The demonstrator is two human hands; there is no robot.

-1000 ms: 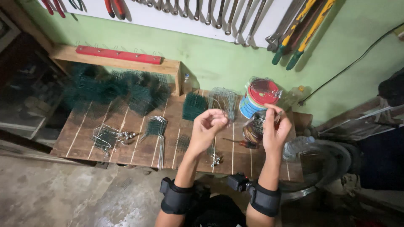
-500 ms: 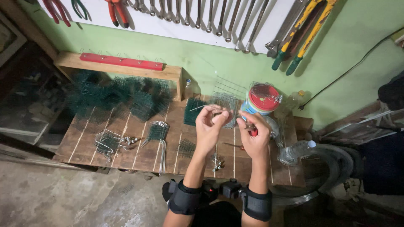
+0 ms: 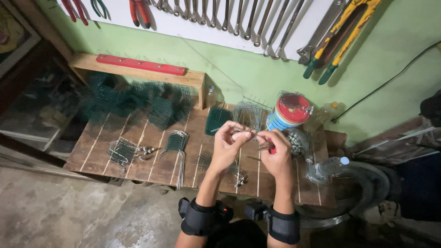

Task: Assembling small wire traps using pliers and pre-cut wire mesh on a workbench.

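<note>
Wire: thin, pale, short, held level between both hands.
Left hand: fingers pinching the wire.
Right hand: fingers closed around red-handled pliers.
Desk: brown wooden planks.

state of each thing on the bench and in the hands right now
left hand: raised, pinching a thin wire
right hand: closed on a red-handled tool
round tin: upright, lid on
plastic bottle: lying on its side, capped
green mesh pieces: piled loose
wrenches: hanging on the wall
</note>
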